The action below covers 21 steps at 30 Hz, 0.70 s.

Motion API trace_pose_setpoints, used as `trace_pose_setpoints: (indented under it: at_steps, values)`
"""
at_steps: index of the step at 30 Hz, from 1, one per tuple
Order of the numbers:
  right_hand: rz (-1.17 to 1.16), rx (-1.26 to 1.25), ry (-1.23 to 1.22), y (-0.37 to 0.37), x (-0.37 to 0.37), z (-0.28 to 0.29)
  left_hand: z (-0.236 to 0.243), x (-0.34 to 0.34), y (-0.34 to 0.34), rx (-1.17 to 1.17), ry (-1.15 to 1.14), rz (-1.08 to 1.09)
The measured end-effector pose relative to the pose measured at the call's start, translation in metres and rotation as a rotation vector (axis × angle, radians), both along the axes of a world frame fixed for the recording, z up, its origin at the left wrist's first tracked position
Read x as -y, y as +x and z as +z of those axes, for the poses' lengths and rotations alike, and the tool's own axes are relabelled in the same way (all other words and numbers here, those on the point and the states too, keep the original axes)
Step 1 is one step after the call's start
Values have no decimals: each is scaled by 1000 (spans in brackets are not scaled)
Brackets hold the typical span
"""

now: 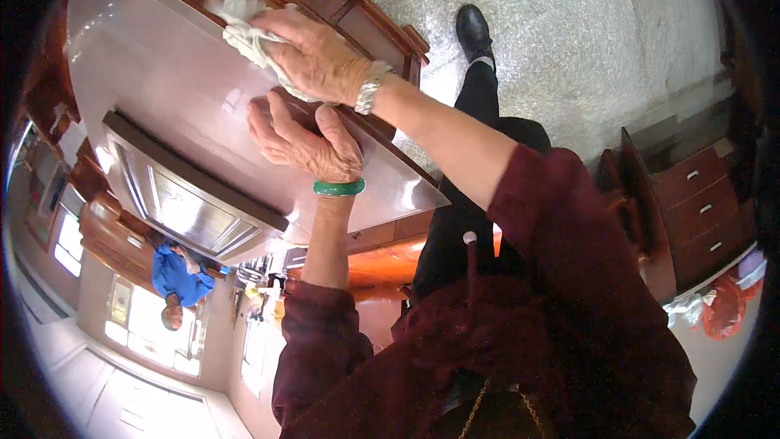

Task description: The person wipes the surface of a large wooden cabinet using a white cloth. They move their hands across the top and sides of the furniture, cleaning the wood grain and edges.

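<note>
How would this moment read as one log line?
right hand: pressing white cloth on glossy tabletop | left hand: flat on tabletop, empty

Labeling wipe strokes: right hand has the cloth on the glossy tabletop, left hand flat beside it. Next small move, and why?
Probably slide the right hand with the white cloth on along the glossy tabletop. The cloth sits bunched near the far edge, and the left hand rests flat on the surface.

A home's living room is suggested: a glass-topped table [162, 89] with a carved wooden frame, a wooden drawer chest [699, 203], and a polished speckled stone floor [585, 24] are seen, and bright windows [146, 321] are seen beyond the table's edge.
</note>
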State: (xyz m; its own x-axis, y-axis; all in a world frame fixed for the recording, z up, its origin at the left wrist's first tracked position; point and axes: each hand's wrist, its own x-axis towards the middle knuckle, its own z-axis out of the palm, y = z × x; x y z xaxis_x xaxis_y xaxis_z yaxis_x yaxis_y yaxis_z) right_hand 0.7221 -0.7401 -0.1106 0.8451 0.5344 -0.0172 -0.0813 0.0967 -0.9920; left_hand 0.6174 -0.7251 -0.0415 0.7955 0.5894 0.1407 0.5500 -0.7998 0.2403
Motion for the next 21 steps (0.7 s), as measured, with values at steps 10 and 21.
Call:
trace_pose_setpoints:
  at_steps: [10, 21]
  values:
    - [195, -317, -620, -63, 68, -52, 3, 2, 1, -61, -11, 36]
    - [79, 142, -184, 56, -80, -40, 1, 3, 3, -33, -37, 47]
